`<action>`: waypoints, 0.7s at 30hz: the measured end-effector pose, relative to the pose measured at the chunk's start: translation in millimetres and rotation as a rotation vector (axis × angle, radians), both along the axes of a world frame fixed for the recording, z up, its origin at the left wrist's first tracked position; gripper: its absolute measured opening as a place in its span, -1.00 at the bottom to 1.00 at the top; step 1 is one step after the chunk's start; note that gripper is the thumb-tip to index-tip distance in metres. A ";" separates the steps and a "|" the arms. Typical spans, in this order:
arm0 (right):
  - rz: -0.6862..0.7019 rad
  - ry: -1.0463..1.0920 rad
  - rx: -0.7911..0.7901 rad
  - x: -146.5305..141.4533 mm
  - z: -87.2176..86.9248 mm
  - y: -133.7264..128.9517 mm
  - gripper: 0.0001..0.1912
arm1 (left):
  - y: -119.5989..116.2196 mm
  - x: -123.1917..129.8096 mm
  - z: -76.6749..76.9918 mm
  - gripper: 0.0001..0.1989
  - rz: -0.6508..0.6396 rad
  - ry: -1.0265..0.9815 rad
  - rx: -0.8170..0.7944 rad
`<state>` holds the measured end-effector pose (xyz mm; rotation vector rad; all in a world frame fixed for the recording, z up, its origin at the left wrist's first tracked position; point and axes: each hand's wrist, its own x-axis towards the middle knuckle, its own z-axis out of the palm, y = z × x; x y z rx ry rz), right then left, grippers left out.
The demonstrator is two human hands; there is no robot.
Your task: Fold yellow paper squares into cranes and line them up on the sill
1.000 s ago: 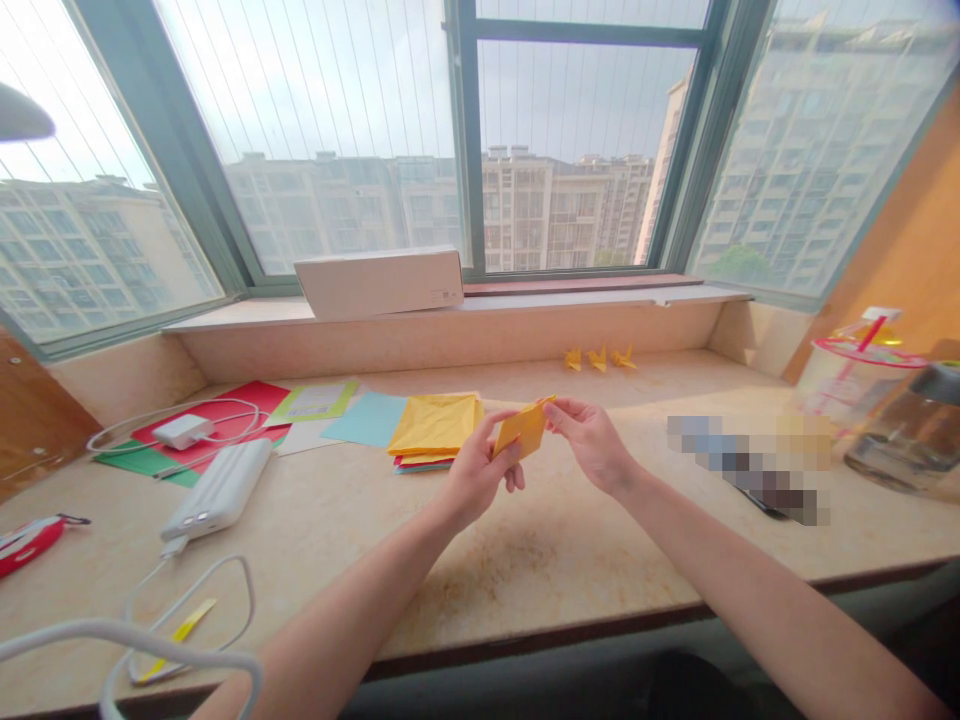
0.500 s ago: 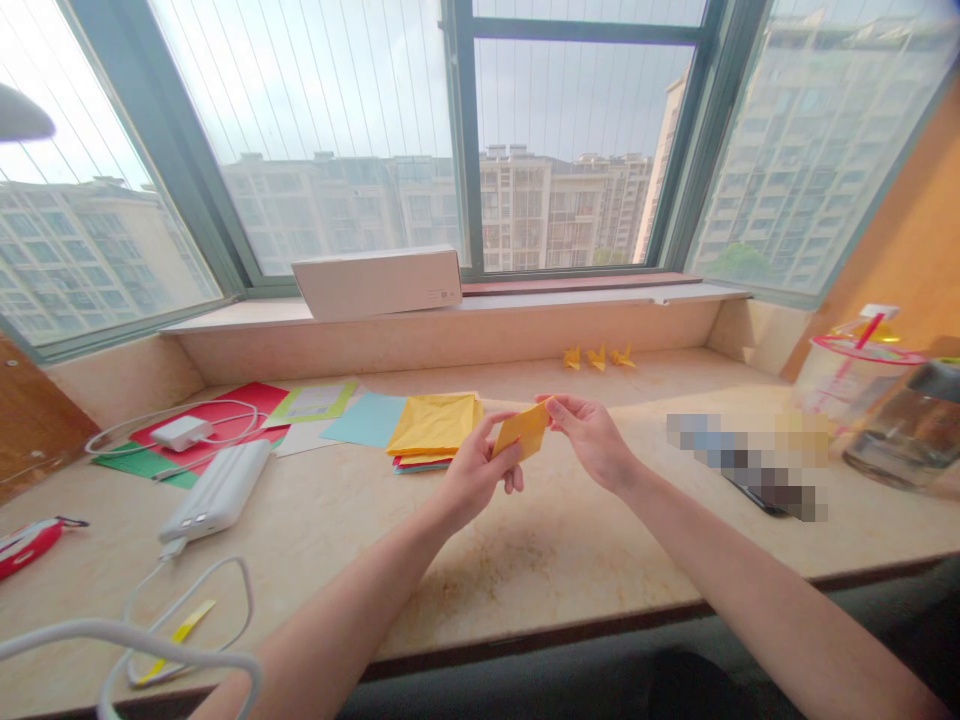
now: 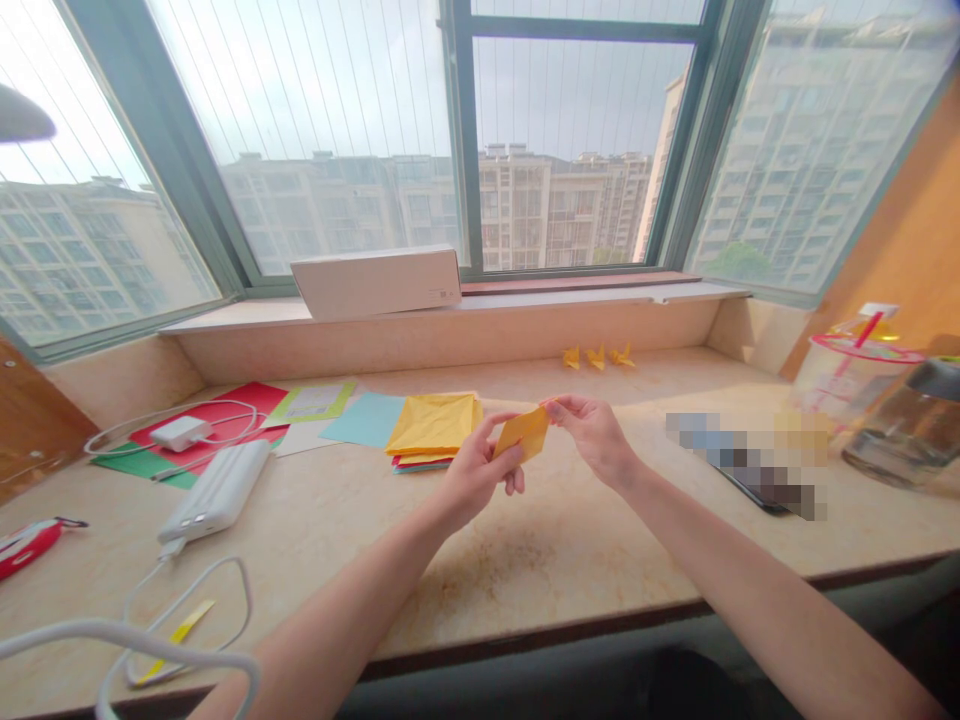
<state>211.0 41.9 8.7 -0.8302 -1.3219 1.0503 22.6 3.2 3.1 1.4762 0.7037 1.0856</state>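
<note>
Slightly shifted, the folded yellow paper (image 3: 524,434), 2 hands (image 3: 477,468) pinching it; white box (image 3: 379,284), print too small

White box (image 3: 375,286) and probable power bank (image 3: 217,492)

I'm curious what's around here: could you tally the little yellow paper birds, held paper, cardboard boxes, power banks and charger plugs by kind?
Small yellow folded-paper birds: 3
Folded yellow paper in the left hand and right hand: 1
Long white cardboard box: 1
White rectangular power bank: 1
White charger plug: 1
Total: 7
</note>
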 end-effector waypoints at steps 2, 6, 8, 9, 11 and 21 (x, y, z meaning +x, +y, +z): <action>-0.014 -0.009 0.013 -0.2 -0.1 -0.3 -0.65 | -0.3 0.0 0.7 -0.51 -0.005 -0.002 0.004; -0.049 -0.036 0.021 -2.4 0.8 -2.4 -0.67 | -0.1 0.2 0.5 -0.52 -0.014 -0.010 0.018; -0.061 -0.032 0.009 -3.7 1.2 -3.3 -0.67 | 0.4 0.5 -0.5 -0.52 -0.012 -0.015 0.031; -0.062 -0.024 -0.004 -4.0 1.3 -3.6 -0.67 | 0.7 0.6 -1.1 -0.51 -0.012 -0.018 0.037; -0.037 0.004 -0.046 -4.0 1.2 -3.7 -0.64 | 1.3 1.1 -2.2 -0.49 -0.009 -0.025 0.047; 0.026 0.028 -0.052 -1.9 2.6 -3.5 -0.63 | 0.6 1.5 -4.6 -0.45 0.096 0.119 0.042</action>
